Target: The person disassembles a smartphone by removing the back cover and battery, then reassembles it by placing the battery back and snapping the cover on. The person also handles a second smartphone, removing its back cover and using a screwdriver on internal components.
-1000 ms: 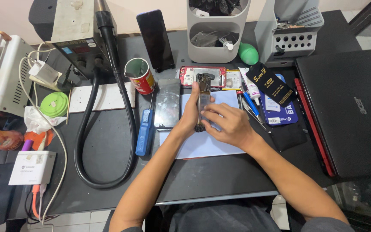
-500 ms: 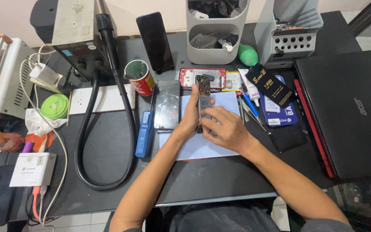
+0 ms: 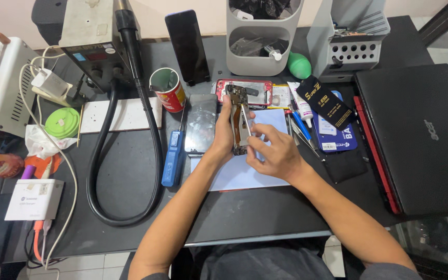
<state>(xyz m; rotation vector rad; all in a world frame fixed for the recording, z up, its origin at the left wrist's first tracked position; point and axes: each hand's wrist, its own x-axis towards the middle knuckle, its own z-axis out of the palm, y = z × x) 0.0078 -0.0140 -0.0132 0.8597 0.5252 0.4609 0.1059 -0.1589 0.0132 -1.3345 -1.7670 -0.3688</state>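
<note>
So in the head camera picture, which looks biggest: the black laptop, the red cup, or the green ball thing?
Largest to smallest as they look:
1. black laptop
2. red cup
3. green ball thing, partly hidden by the grey organizer, so less sure.

Two bare forearms, no watch, rings or gloves visible. Left hand (image 3: pixel 223 136) and right hand (image 3: pixel 275 151) both bare, fingers uncovered. Grey short sleeve edge (image 3: pixel 385 271) shows at the right upper arm. Dark grey trousers (image 3: pixel 257 262) at the lap.
</note>
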